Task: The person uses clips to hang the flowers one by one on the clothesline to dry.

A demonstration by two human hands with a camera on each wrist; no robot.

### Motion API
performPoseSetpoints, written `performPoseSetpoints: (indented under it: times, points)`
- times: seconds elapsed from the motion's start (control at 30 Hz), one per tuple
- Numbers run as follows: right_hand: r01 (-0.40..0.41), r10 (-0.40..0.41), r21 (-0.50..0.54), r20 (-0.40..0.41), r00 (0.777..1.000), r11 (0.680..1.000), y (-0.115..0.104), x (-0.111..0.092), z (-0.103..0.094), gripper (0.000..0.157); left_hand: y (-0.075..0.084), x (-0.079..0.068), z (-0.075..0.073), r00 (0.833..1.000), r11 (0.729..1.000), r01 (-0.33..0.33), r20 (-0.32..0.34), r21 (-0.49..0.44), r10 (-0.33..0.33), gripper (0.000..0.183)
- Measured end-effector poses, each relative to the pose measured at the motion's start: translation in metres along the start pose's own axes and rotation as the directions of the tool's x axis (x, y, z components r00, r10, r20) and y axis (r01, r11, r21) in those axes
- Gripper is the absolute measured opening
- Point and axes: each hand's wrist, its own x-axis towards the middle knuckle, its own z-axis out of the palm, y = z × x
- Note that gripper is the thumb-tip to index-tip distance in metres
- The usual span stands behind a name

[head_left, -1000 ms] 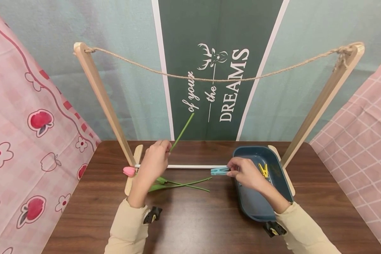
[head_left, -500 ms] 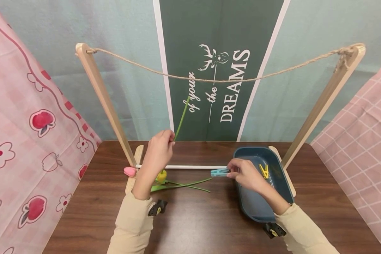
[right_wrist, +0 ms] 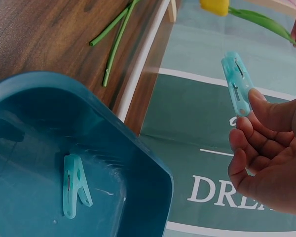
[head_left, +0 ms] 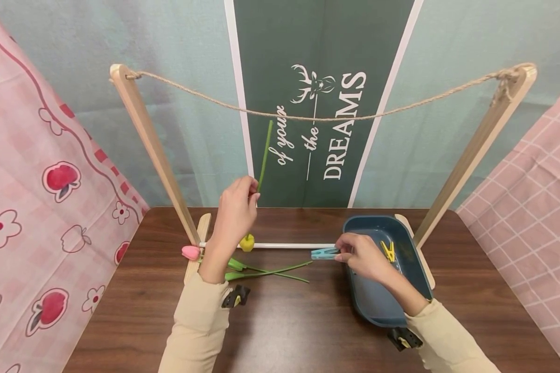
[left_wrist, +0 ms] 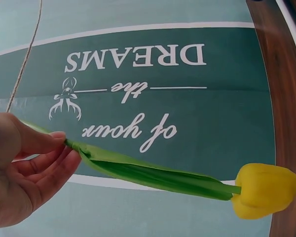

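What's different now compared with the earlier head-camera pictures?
The left hand has moved up and slightly right in the head view, lifting the yellow tulip; its stem tilts less, and its bloom, hidden at first, now shows. Nothing was let go. The right hand still holds the blue clothespin; the tray stayed put.

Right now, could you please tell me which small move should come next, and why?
I'd probably raise the yellow tulip until its stem tip meets the rope: in the head view the left hand holds it flower-down, stem tip just below the rope, while the right hand pinches a blue clothespin.
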Motion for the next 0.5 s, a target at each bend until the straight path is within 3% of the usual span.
performPoseSetpoints:
  times: [0.5]
  points:
    - [0.005,-0.005,-0.010,-0.009,1.000,1.000,0.0008,-0.0008,-0.0007,0.012,0.0059,0.0091,0.0004,0.999,1.000,0.029,-0.014,-0.010,-0.030,0.008]
